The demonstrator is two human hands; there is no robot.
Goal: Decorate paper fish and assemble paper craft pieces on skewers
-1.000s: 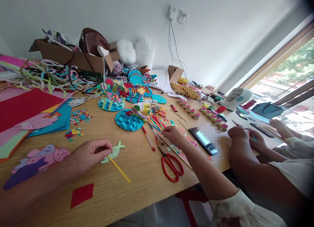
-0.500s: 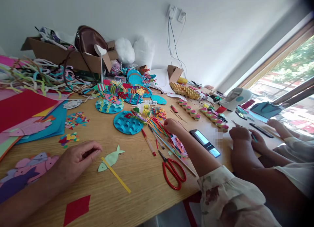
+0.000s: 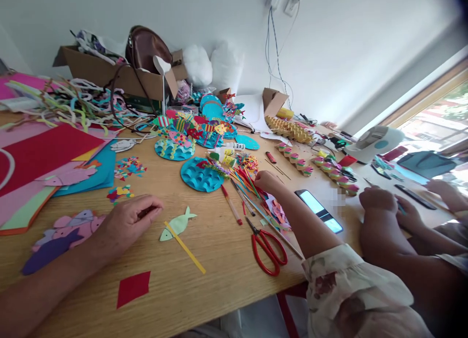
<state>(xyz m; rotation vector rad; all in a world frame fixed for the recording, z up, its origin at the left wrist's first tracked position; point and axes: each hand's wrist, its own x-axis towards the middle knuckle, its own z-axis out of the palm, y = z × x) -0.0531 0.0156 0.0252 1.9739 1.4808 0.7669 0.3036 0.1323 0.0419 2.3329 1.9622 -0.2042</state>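
My left hand (image 3: 129, 218) rests on the table with its fingers curled in, and nothing shows in it. Just right of it lies a pale green paper fish (image 3: 179, 224) with a narrow yellow paper strip (image 3: 190, 253) across its body. A red paper piece (image 3: 133, 288) lies nearer the table's front edge. My right hand (image 3: 268, 180) reaches over a bundle of coloured paper strips (image 3: 245, 182), fingers bent down and fingertips hidden. Closer to me are red-handled scissors (image 3: 268, 253), their blades slightly apart, and a red pen (image 3: 231, 205).
Blue wavy discs (image 3: 201, 179) and finished fish pieces stand mid-table. Coloured paper sheets (image 3: 47, 153) and purple and pink fish (image 3: 58, 243) lie left. A phone (image 3: 318, 210) lies right of my forearm. Another person's hands (image 3: 378, 204) work at far right. A cardboard box (image 3: 109, 82) stands behind.
The view has turned a little left, so everything sits further right in the picture. My right hand is still at the paper strips; my left hand remains beside the green fish.
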